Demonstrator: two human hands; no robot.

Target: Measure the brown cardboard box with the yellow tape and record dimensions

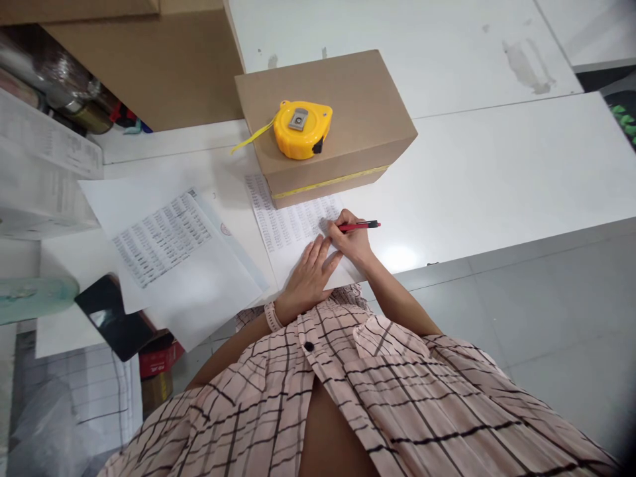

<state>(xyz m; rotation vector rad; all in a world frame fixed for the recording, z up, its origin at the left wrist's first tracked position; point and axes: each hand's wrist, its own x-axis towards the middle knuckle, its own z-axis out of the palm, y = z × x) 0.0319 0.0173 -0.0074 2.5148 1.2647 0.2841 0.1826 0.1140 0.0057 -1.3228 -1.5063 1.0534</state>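
Observation:
My right hand grips a red and black pen, its tip end down by a printed sheet. Flat on the lower part of that sheet lies my left hand, fingers stretched out and close to the right hand. A brown cardboard box stands over the sheet's upper edge and hides part of its printed columns. On top of the box rests a yellow tape measure with a yellow wrist strap. A yellow strip runs along the box's near side.
More printed papers lie to the left, beside a dark phone at the table edge. A bottle is at far left. A larger cardboard box stands behind. The white table stretches right.

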